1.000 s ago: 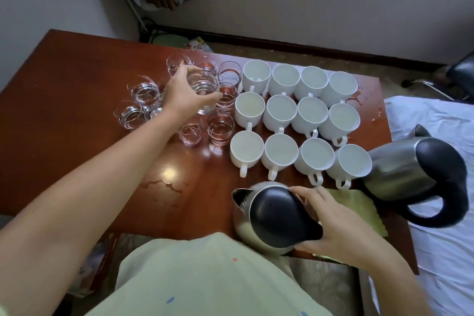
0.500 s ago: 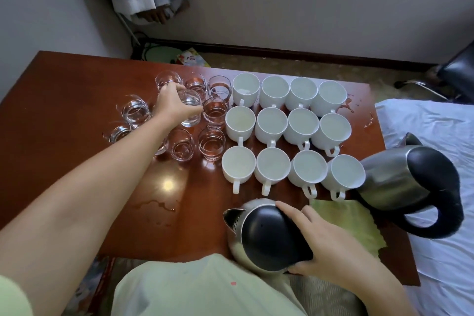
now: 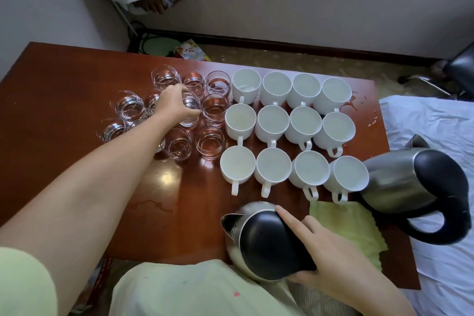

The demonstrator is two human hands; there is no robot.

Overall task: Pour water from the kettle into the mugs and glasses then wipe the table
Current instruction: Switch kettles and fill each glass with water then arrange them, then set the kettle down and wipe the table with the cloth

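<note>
A steel kettle with a black lid (image 3: 266,241) stands at the near edge of the brown table (image 3: 64,79). My right hand (image 3: 331,256) grips it at its right side, with the forefinger laid on the lid. My left hand (image 3: 174,105) reaches into the cluster of clear glasses and holds one glass (image 3: 191,110) from above. Several glasses around it hold water, such as one at the front (image 3: 209,142). Several white mugs (image 3: 272,123) stand in rows to the right of the glasses.
A second steel kettle (image 3: 420,187) sits at the table's right edge, beside a green cloth (image 3: 351,228). Water lies spilled near the front middle (image 3: 151,206) and at the far right corner (image 3: 352,100). A white bed (image 3: 436,131) adjoins the table on the right.
My left hand has lowered the held glass back among the other glasses. My right hand stays on the kettle, its forefinger now stretched over the lid. The view has tilted.
</note>
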